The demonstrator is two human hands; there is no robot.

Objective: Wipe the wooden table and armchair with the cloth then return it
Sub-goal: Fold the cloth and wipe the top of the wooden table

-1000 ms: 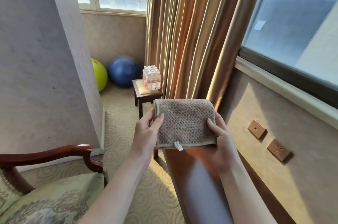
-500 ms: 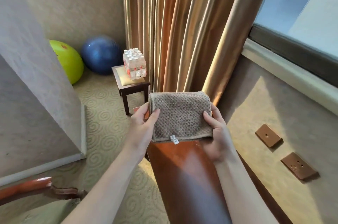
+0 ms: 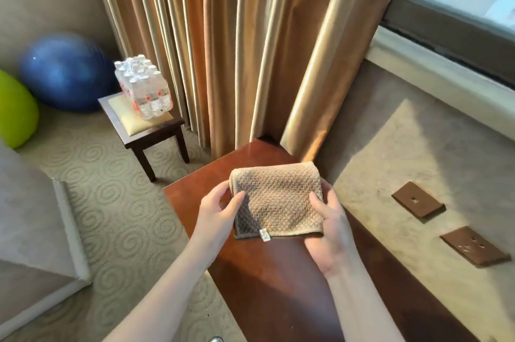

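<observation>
A folded tan waffle-weave cloth (image 3: 276, 202) with a small white tag is held flat just above the far end of the reddish wooden table (image 3: 259, 280). My left hand (image 3: 216, 209) pinches its left edge, thumb on top. My right hand (image 3: 330, 227) grips its right edge, fingers underneath. Whether the cloth touches the tabletop I cannot tell. The armchair is out of view.
Gold curtains (image 3: 223, 43) hang behind the table's far end. A small dark stool (image 3: 152, 132) carries a pack of water bottles (image 3: 143, 87). A blue ball (image 3: 62, 71) and a green ball (image 3: 15, 110) lie on the carpet. Wall sockets (image 3: 416, 199) sit at right.
The view has tilted down and moved forward; the armchair has left the frame. Both hands have lowered the cloth over the table's far end, keeping the same grip.
</observation>
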